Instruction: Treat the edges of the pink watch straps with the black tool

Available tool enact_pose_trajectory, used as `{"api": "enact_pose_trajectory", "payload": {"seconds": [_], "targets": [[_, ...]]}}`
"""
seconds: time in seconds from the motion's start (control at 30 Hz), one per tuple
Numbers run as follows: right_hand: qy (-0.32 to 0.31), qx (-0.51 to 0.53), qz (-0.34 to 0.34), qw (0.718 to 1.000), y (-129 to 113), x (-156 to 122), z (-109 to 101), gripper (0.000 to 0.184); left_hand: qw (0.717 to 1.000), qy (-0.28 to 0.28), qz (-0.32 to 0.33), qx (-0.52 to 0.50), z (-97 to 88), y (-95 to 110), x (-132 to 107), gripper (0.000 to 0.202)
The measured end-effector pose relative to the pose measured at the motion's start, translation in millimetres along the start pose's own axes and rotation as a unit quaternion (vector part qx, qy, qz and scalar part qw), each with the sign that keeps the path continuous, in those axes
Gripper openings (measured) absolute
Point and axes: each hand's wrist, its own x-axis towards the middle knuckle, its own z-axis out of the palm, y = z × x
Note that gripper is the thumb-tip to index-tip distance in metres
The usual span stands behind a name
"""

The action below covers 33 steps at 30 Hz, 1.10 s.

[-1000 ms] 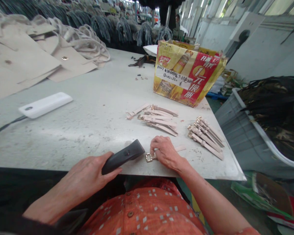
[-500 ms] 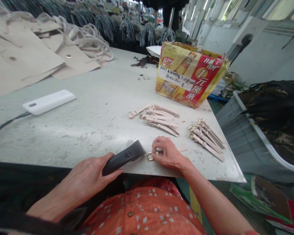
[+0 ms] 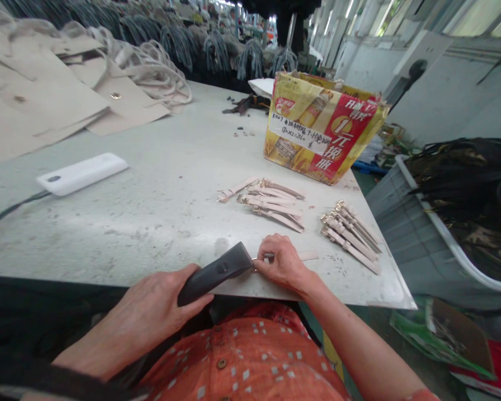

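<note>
My left hand (image 3: 161, 303) is wrapped round a dark grey handheld tool (image 3: 217, 273) shaped like a hair clipper. Its wide end meets the gold buckle (image 3: 254, 264) of a pale pink strap (image 3: 309, 255); I cannot tell if they touch. My right hand (image 3: 279, 262) pinches that strap just behind the buckle, low over the table, and hides most of it. Beyond that hand lies a loose pile of buckled straps (image 3: 275, 203). A neater, fanned pile of straps (image 3: 350, 236) lies to its right.
A yellow and red carton (image 3: 317, 128) stands at the table's (image 3: 158, 211) far right. A white device (image 3: 83, 174) with a cable lies at left. Beige bag panels (image 3: 45, 94) cover the back left. A grey bin (image 3: 434, 223) of dark items stands beyond the right edge.
My left hand has moved slightly right, bringing the tool's end up to the buckle and partly covering it. My right hand keeps its pinch, almost unmoved.
</note>
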Motion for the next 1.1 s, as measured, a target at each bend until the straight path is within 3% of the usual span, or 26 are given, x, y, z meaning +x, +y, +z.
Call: {"api": "enact_pose_trajectory", "payload": {"seconds": [0.2,0.63,0.97,1.1], "targets": [[-0.037,0.033,-0.077,0.996,11,-11,-13,0.028,1.000,-0.026,0.010,0.013,-6.3,21,7,0.038],[-0.017,0.040,-0.058,0.997,12,-15,-13,0.046,0.997,-0.080,0.013,-0.005,-40.7,48,15,0.028],[0.027,0.090,-0.032,0.995,21,-20,-3,0.023,0.999,-0.041,0.019,0.031,-39.1,46,15,0.039],[0.013,0.041,-0.077,0.996,25,-25,-10,0.022,0.996,-0.082,0.018,0.030,-44.2,54,20,0.034]]}}
